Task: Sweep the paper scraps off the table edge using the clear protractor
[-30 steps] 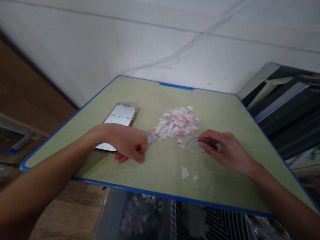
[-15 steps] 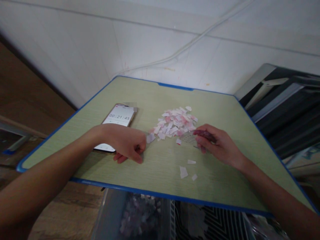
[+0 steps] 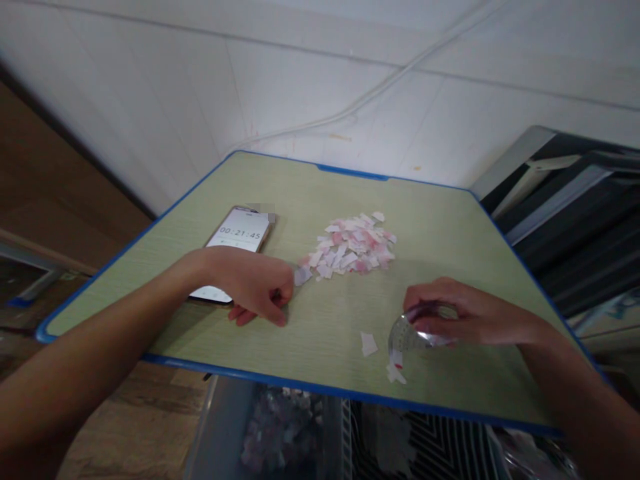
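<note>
A clear plastic protractor (image 3: 401,335) is pinched in my right hand (image 3: 453,313), its curved edge tilted down to the table. Small paper scraps (image 3: 397,373) lie at that edge, one with a red tip showing through or against the plastic. Just left of it lies a single white scrap (image 3: 369,344). My left hand (image 3: 255,280) rests curled on the table, over the lower part of a phone (image 3: 240,230) with a timer on its screen. Its knuckles are beside the left end of a heap of white and pink paper scraps (image 3: 353,247). Nothing shows in its folded fingers.
The green tabletop (image 3: 290,190) has a blue rim and stands against a white wall (image 3: 300,73) with a cable. Below the front edge is a clear bin (image 3: 225,420) with paper scraps inside. Dark folded panels (image 3: 565,193) lean at the right.
My right hand has drawn the protractor away from the heap, toward the front edge. A red-tipped scrap moved with it, and two loose scraps now lie bunched at its edge. My left hand stays put.
</note>
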Tool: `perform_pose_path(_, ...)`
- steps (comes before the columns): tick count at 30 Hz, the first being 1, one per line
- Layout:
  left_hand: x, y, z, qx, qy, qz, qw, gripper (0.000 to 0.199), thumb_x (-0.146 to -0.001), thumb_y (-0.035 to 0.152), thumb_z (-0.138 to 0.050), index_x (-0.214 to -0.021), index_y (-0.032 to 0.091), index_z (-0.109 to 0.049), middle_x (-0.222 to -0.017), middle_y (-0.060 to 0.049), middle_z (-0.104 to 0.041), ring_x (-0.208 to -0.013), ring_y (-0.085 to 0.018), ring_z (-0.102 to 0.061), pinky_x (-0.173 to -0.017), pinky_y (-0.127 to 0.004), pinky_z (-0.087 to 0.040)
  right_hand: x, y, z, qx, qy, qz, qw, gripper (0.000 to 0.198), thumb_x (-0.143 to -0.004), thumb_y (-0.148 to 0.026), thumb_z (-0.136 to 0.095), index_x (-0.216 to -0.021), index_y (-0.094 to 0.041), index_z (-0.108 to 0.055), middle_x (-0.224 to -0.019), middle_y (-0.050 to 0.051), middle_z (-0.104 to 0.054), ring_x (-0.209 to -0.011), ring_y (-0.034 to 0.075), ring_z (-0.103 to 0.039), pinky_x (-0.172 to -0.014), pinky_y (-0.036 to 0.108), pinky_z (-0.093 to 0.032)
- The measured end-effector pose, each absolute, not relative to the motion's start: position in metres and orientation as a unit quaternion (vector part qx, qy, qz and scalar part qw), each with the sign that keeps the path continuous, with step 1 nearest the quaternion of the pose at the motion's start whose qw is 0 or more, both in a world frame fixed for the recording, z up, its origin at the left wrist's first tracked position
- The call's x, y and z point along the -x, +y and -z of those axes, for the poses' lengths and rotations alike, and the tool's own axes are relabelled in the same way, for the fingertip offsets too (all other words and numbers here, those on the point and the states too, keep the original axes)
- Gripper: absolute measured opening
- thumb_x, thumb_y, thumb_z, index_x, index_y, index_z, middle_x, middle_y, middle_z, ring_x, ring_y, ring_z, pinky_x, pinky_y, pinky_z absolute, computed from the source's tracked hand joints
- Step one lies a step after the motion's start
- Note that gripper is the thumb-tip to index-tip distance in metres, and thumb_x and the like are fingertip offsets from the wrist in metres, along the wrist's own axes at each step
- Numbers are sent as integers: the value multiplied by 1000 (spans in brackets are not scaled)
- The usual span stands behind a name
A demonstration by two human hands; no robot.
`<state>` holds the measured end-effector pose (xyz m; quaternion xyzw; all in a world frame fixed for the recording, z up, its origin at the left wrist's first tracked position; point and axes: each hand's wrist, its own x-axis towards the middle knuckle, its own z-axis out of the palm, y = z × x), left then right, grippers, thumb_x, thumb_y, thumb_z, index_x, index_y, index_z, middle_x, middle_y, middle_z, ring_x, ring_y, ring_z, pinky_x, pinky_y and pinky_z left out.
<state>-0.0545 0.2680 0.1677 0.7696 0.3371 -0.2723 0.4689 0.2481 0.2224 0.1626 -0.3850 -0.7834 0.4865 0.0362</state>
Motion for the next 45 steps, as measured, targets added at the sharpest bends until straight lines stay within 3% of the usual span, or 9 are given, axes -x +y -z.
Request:
perform_pose_path(6, 55, 268, -167, -769, 338, 270, 470, 26, -76, 17, -50, -51, 20, -44, -37, 3, -52, -35, -11, -52, -33, -17, -37, -228, 220, -154, 383, -815, -416, 130, 20, -88, -34, -50, -81, -16, -55, -66, -1, -54, -57, 9, -49, -51, 21, -37)
perform_pose_path(15, 53, 267, -172, -770, 342, 278, 461, 27, -76, 18, -49, -51, 21, -42, -38, 2, -53, -37, -13, -53, -36, -20, -38, -235, 213, -173, 328, -843, -424, -52, 14, -78, -22, -58, -65, -17, -59, -58, -1, -53, -55, 11, -48, -52, 22, -35)
perform_pose_path(23, 53, 267, -171, -774, 336, 274, 462, 27, -77, 17, -49, -51, 20, -42, -36, 3, -51, -36, -12, -52, -34, -18, -36, -239, 214, -175, 341, -832, -435, -38, 18, -78, -24, -59, -61, -18, -56, -55, -1, -52, -53, 11, -49, -51, 22, -37)
perform_pose_path(30, 54, 267, -170, -776, 329, 270, 465, 28, -77, 16, -49, -50, 20, -42, -37, 3, -52, -35, -11, -52, -34, -17, -37, -239, 209, -177, 324, -816, -469, -93, 19, -72, -17, -61, -55, -18, -50, -52, -3, -49, -49, 9, -47, -46, 20, -35)
perform_pose_path(33, 53, 267, -172, -774, 337, 275, 460, 29, -77, 16, -50, -50, 20, -42, -37, 3, -51, -35, -11, -51, -34, -17, -36, -240, 212, -175, 342, -797, -496, -48, 20, -75, -25, -61, -58, -18, -52, -54, -2, -53, -52, 10, -51, -47, 20, -38)
perform_pose_path(38, 54, 267, -171, -775, 330, 266, 468, 27, -76, 17, -49, -50, 20, -43, -37, 2, -52, -35, -12, -52, -35, -19, -37, -241, 225, -163, 501, -715, -477, 99, 20, -79, -34, -55, -67, -19, -51, -48, -4, -51, -41, 9, -49, -40, 21, -39)
perform_pose_path(45, 55, 269, -168, -778, 326, 264, 468, 27, -76, 19, -50, -50, 21, -43, -37, 2, -53, -35, -13, -52, -35, -19, -37, -225, 226, -151, 572, -700, -390, 172, 16, -74, -28, -56, -63, -19, -49, -42, -5, -51, -33, 8, -45, -33, 19, -35)
